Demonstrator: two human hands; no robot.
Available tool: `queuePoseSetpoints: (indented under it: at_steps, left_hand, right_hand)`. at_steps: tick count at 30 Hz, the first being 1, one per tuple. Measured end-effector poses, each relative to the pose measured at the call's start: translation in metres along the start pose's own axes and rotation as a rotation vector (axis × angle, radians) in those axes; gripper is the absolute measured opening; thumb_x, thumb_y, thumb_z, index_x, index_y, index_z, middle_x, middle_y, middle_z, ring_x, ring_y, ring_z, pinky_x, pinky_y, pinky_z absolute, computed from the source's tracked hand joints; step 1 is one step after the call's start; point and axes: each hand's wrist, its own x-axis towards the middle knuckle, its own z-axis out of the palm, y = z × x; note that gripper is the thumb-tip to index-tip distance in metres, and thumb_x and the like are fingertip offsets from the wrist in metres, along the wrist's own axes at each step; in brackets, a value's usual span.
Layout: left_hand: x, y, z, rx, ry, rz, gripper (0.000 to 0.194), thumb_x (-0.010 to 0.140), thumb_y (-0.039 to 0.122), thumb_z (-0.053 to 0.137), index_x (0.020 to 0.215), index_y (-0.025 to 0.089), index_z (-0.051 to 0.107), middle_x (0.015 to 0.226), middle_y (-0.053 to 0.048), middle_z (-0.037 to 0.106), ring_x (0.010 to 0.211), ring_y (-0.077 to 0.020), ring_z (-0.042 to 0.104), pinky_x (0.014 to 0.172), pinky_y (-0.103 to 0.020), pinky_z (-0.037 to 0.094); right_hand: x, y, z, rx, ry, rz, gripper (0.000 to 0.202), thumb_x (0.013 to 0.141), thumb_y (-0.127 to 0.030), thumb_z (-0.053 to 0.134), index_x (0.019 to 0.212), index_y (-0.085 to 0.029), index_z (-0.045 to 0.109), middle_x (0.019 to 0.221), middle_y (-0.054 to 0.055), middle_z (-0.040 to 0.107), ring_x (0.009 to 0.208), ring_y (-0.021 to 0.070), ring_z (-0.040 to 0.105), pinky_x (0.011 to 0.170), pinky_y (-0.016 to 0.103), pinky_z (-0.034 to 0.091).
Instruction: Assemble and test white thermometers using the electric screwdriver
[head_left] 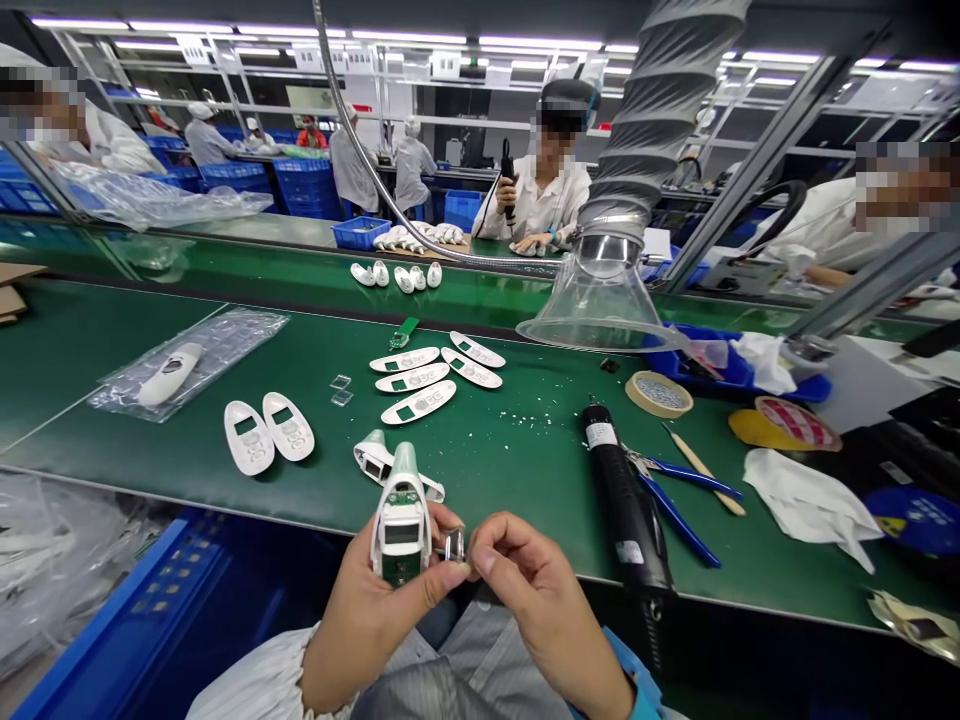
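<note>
The green table (517, 465) carries white covers (418, 402); the transparent hood (600, 300) hides part of the far bench (510, 262). Before the near edge, the left hand (367, 615) holds the opened white device (403, 515) and pinches a small clear piece (454, 546), beside the narrow-closed fingertips of the right hand (532, 590).

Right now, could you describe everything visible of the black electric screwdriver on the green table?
The electric screwdriver lies slantwise, narrow tip pointing away from the camera. Its black body looks plastic, with a white label near the tip and a smaller pale one lower down. Its rear end overhangs the green table's near edge; a coiled cord hangs there. Blue-handled pliers lie close beside it. Nobody touches it.
</note>
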Motion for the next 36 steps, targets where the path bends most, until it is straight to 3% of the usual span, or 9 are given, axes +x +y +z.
queuePoseSetpoints:
  at_steps: [6,9,12,15,22,26,30,33,36]
  left_hand:
    - [0.001,-0.004,-0.001,-0.221,-0.020,-0.060,0.020,0.069,0.025,0.067,0.087,0.020,0.059,0.088,-0.001,0.059,0.083,-0.0128,0.055,0.077,-0.023,0.044]
    - [0.002,0.001,0.002,-0.304,-0.003,-0.109,0.020,0.069,0.026,0.068,0.085,0.019,0.059,0.086,-0.001,0.059,0.082,-0.0121,0.054,0.077,-0.023,0.043]
    - [0.003,0.007,0.005,-0.390,-0.003,-0.159,0.021,0.067,0.027,0.069,0.082,0.017,0.058,0.084,-0.002,0.058,0.081,-0.0128,0.054,0.077,-0.025,0.042]
    - [0.003,0.008,0.006,-0.434,0.003,-0.231,0.025,0.065,0.028,0.071,0.082,0.016,0.057,0.083,-0.002,0.057,0.080,-0.0124,0.053,0.074,-0.024,0.041]
    - [0.001,0.007,0.007,-0.473,-0.006,-0.285,0.024,0.065,0.026,0.071,0.080,0.015,0.055,0.080,-0.001,0.057,0.075,-0.0100,0.052,0.070,-0.022,0.040]
    - [0.000,0.012,0.007,-0.538,-0.045,-0.278,0.020,0.070,0.025,0.067,0.082,0.016,0.053,0.080,-0.001,0.058,0.077,-0.0113,0.054,0.075,-0.025,0.041]
    - [0.000,0.016,0.005,-0.573,-0.057,-0.279,0.021,0.071,0.025,0.066,0.085,0.017,0.054,0.086,-0.002,0.058,0.082,-0.0142,0.058,0.081,-0.030,0.043]
    - [0.002,0.015,0.000,-0.467,-0.055,-0.235,0.023,0.069,0.026,0.068,0.086,0.017,0.056,0.088,-0.003,0.059,0.085,-0.0150,0.057,0.081,-0.028,0.044]
    - [0.003,0.013,-0.004,-0.245,-0.026,-0.154,0.027,0.067,0.028,0.069,0.090,0.017,0.058,0.092,-0.004,0.060,0.088,-0.0157,0.057,0.082,-0.027,0.045]
  right_hand:
    - [-0.002,0.004,0.006,-0.056,0.088,-0.096,0.023,0.083,-0.038,0.051,0.075,-0.015,0.050,0.072,0.001,0.049,0.068,0.0096,0.046,0.063,0.020,0.039]
    - [-0.004,0.002,0.007,-0.160,0.117,-0.254,0.009,0.085,-0.024,0.048,0.093,-0.020,0.050,0.083,0.000,0.052,0.078,0.0093,0.050,0.071,0.020,0.042]
    - [-0.002,-0.005,0.004,-0.372,0.088,-0.458,0.024,0.083,-0.012,0.047,0.103,-0.026,0.050,0.088,0.000,0.052,0.083,0.0091,0.049,0.075,0.020,0.042]
    - [0.001,-0.012,0.000,-0.541,0.045,-0.549,0.028,0.081,-0.009,0.052,0.103,-0.025,0.052,0.089,0.000,0.051,0.083,0.0097,0.049,0.074,0.021,0.042]
    - [0.006,-0.018,-0.006,-0.646,0.025,-0.595,0.009,0.081,-0.012,0.055,0.085,-0.020,0.055,0.082,0.001,0.048,0.078,0.0102,0.048,0.067,0.021,0.041]
    - [0.003,-0.018,-0.008,-0.560,-0.003,-0.549,0.006,0.082,-0.014,0.053,0.082,-0.019,0.054,0.082,0.001,0.050,0.078,0.0105,0.049,0.068,0.021,0.042]
    - [-0.004,-0.018,-0.010,-0.317,0.070,-0.387,0.006,0.083,-0.021,0.054,0.077,-0.019,0.053,0.087,0.002,0.054,0.081,0.0104,0.051,0.067,0.019,0.043]
    - [-0.009,-0.020,-0.009,-0.107,0.152,-0.194,0.013,0.082,-0.027,0.056,0.074,-0.017,0.052,0.089,0.002,0.058,0.065,0.0054,0.051,0.058,0.015,0.043]
    - [-0.013,-0.024,-0.008,0.060,0.232,-0.064,0.014,0.080,-0.030,0.058,0.083,-0.019,0.050,0.082,0.000,0.059,0.053,0.0033,0.048,0.050,0.014,0.041]
